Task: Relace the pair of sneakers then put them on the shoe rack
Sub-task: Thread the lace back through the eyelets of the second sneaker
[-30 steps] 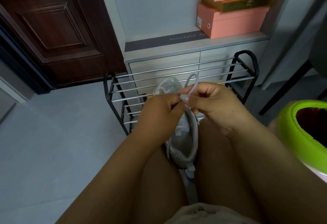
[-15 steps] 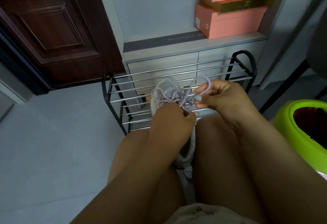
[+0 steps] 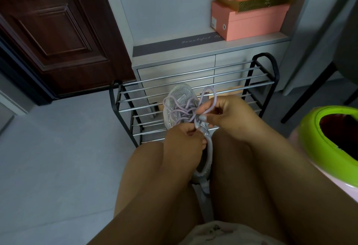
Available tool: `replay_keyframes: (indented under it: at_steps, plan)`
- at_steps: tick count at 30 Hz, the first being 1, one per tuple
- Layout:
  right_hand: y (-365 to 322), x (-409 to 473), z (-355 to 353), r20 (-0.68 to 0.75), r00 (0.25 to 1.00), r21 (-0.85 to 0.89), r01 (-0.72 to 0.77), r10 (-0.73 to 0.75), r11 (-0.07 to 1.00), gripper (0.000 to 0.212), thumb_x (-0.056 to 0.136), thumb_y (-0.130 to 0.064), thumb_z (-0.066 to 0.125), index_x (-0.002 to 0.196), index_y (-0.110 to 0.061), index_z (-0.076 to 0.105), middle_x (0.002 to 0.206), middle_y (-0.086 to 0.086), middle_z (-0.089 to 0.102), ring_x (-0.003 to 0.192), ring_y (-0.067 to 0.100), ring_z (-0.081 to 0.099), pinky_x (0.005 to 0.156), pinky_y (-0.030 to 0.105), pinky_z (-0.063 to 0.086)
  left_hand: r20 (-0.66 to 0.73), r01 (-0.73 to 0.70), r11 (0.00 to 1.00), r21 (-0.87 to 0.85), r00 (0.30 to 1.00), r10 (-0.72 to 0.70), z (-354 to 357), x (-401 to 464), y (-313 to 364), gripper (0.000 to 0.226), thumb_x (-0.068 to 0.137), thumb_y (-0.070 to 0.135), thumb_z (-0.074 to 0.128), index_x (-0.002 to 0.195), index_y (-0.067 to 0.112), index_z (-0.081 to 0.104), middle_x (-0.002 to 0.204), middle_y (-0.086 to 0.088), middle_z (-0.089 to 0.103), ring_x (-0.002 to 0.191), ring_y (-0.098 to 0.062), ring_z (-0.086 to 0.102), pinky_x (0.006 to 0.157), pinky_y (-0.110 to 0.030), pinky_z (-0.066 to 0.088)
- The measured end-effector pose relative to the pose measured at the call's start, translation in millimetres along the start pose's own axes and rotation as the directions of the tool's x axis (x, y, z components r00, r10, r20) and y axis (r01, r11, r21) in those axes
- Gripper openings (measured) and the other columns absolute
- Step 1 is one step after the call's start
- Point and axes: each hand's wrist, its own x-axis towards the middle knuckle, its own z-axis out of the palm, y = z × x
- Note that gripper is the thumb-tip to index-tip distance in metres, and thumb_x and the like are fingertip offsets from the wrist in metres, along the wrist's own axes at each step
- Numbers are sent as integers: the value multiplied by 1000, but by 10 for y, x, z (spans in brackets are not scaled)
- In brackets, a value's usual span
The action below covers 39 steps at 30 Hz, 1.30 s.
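A pale grey mesh sneaker (image 3: 181, 97) with glittery trim stands between my knees, toe pointing away from me. Its lilac lace (image 3: 208, 97) crosses loosely over the tongue and rises in a loop at the right. My right hand (image 3: 230, 117) pinches that loop just above the shoe's collar. My left hand (image 3: 184, 140) holds the sneaker at its left side, fingers curled at the upper eyelets. The black-framed shoe rack (image 3: 193, 82) with silver bars stands right behind the sneaker. The second sneaker is not in view.
A grey cabinet (image 3: 193, 60) stands behind the rack with pink boxes (image 3: 251, 22) stacked on it. A dark wooden door (image 3: 58, 31) is at the left. A green-rimmed bin (image 3: 319, 140) is close at my right. A dark chair leg (image 3: 310, 89) slants at the far right.
My hands have separated: the right hand pulled the lace loop out to the right, and the left hand dropped lower onto the shoe's side. More of the laced tongue now shows.
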Motion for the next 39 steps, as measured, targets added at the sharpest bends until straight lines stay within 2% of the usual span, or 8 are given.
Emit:
replay_keyframes:
  at_steps: [3,9,16,22,28,32,36,39]
  plan:
    - [14,6,19,1,999,-71,46,-46,996,12,83,-2,67,85,-12,72,83,5,71,76,7,65,70,12,50,10,3,1000,-2,1000,-3,7,6,4,40,91,19,62,55,36,69,62,1,69,78,-26,71,81,-45,58]
    - [20,25,-32,54,998,-222,55,-44,973,8,85,-10,66,82,-16,70,81,5,70,79,18,65,78,32,51,28,62,991,-116,998,-59,-2,-14,55,34,93,1,51,67,20,60,64,-3,65,72,-21,65,74,-34,56]
    - [-79,-6,-62,173,983,-410,133,-66,902,9,89,-13,60,84,-16,67,74,-5,62,78,15,61,64,11,40,34,70,983,-172,997,-65,1,-56,115,34,94,-3,47,70,19,55,65,-4,62,65,-16,62,66,-26,54]
    - [-38,29,-13,146,988,-563,132,-59,816,14,88,-17,61,94,-7,69,95,8,67,89,23,60,81,34,45,50,72,985,-157,997,-65,22,-12,69,30,94,-1,49,74,20,56,68,-3,65,69,-18,64,71,-31,55]
    - [-32,0,-3,69,996,-365,70,-48,928,5,83,-15,68,82,-10,69,81,4,68,78,13,62,76,26,45,84,30,997,-76,996,-23,15,26,21,22,97,8,48,81,22,55,80,-2,65,77,-16,66,65,-29,54]
    - [-66,-8,-27,88,996,-198,-1,19,980,20,89,-24,61,70,-26,66,70,-6,65,61,-2,55,67,19,45,27,-154,974,169,988,151,3,9,-24,18,99,25,43,86,20,53,72,4,58,63,-11,53,63,-30,47]
    - [-32,0,-8,116,993,-70,-29,37,997,26,90,-30,57,84,-7,68,80,18,64,68,13,56,75,36,50,10,-169,959,226,985,172,12,27,-33,19,99,28,40,95,15,54,74,2,54,64,-12,48,65,-30,40]
    - [24,4,-33,199,979,29,-47,40,998,20,83,-22,67,93,-6,65,84,9,62,76,12,56,77,32,47,15,-81,980,179,997,80,-2,45,4,15,98,19,43,89,13,54,68,1,50,60,-12,45,55,-27,36]
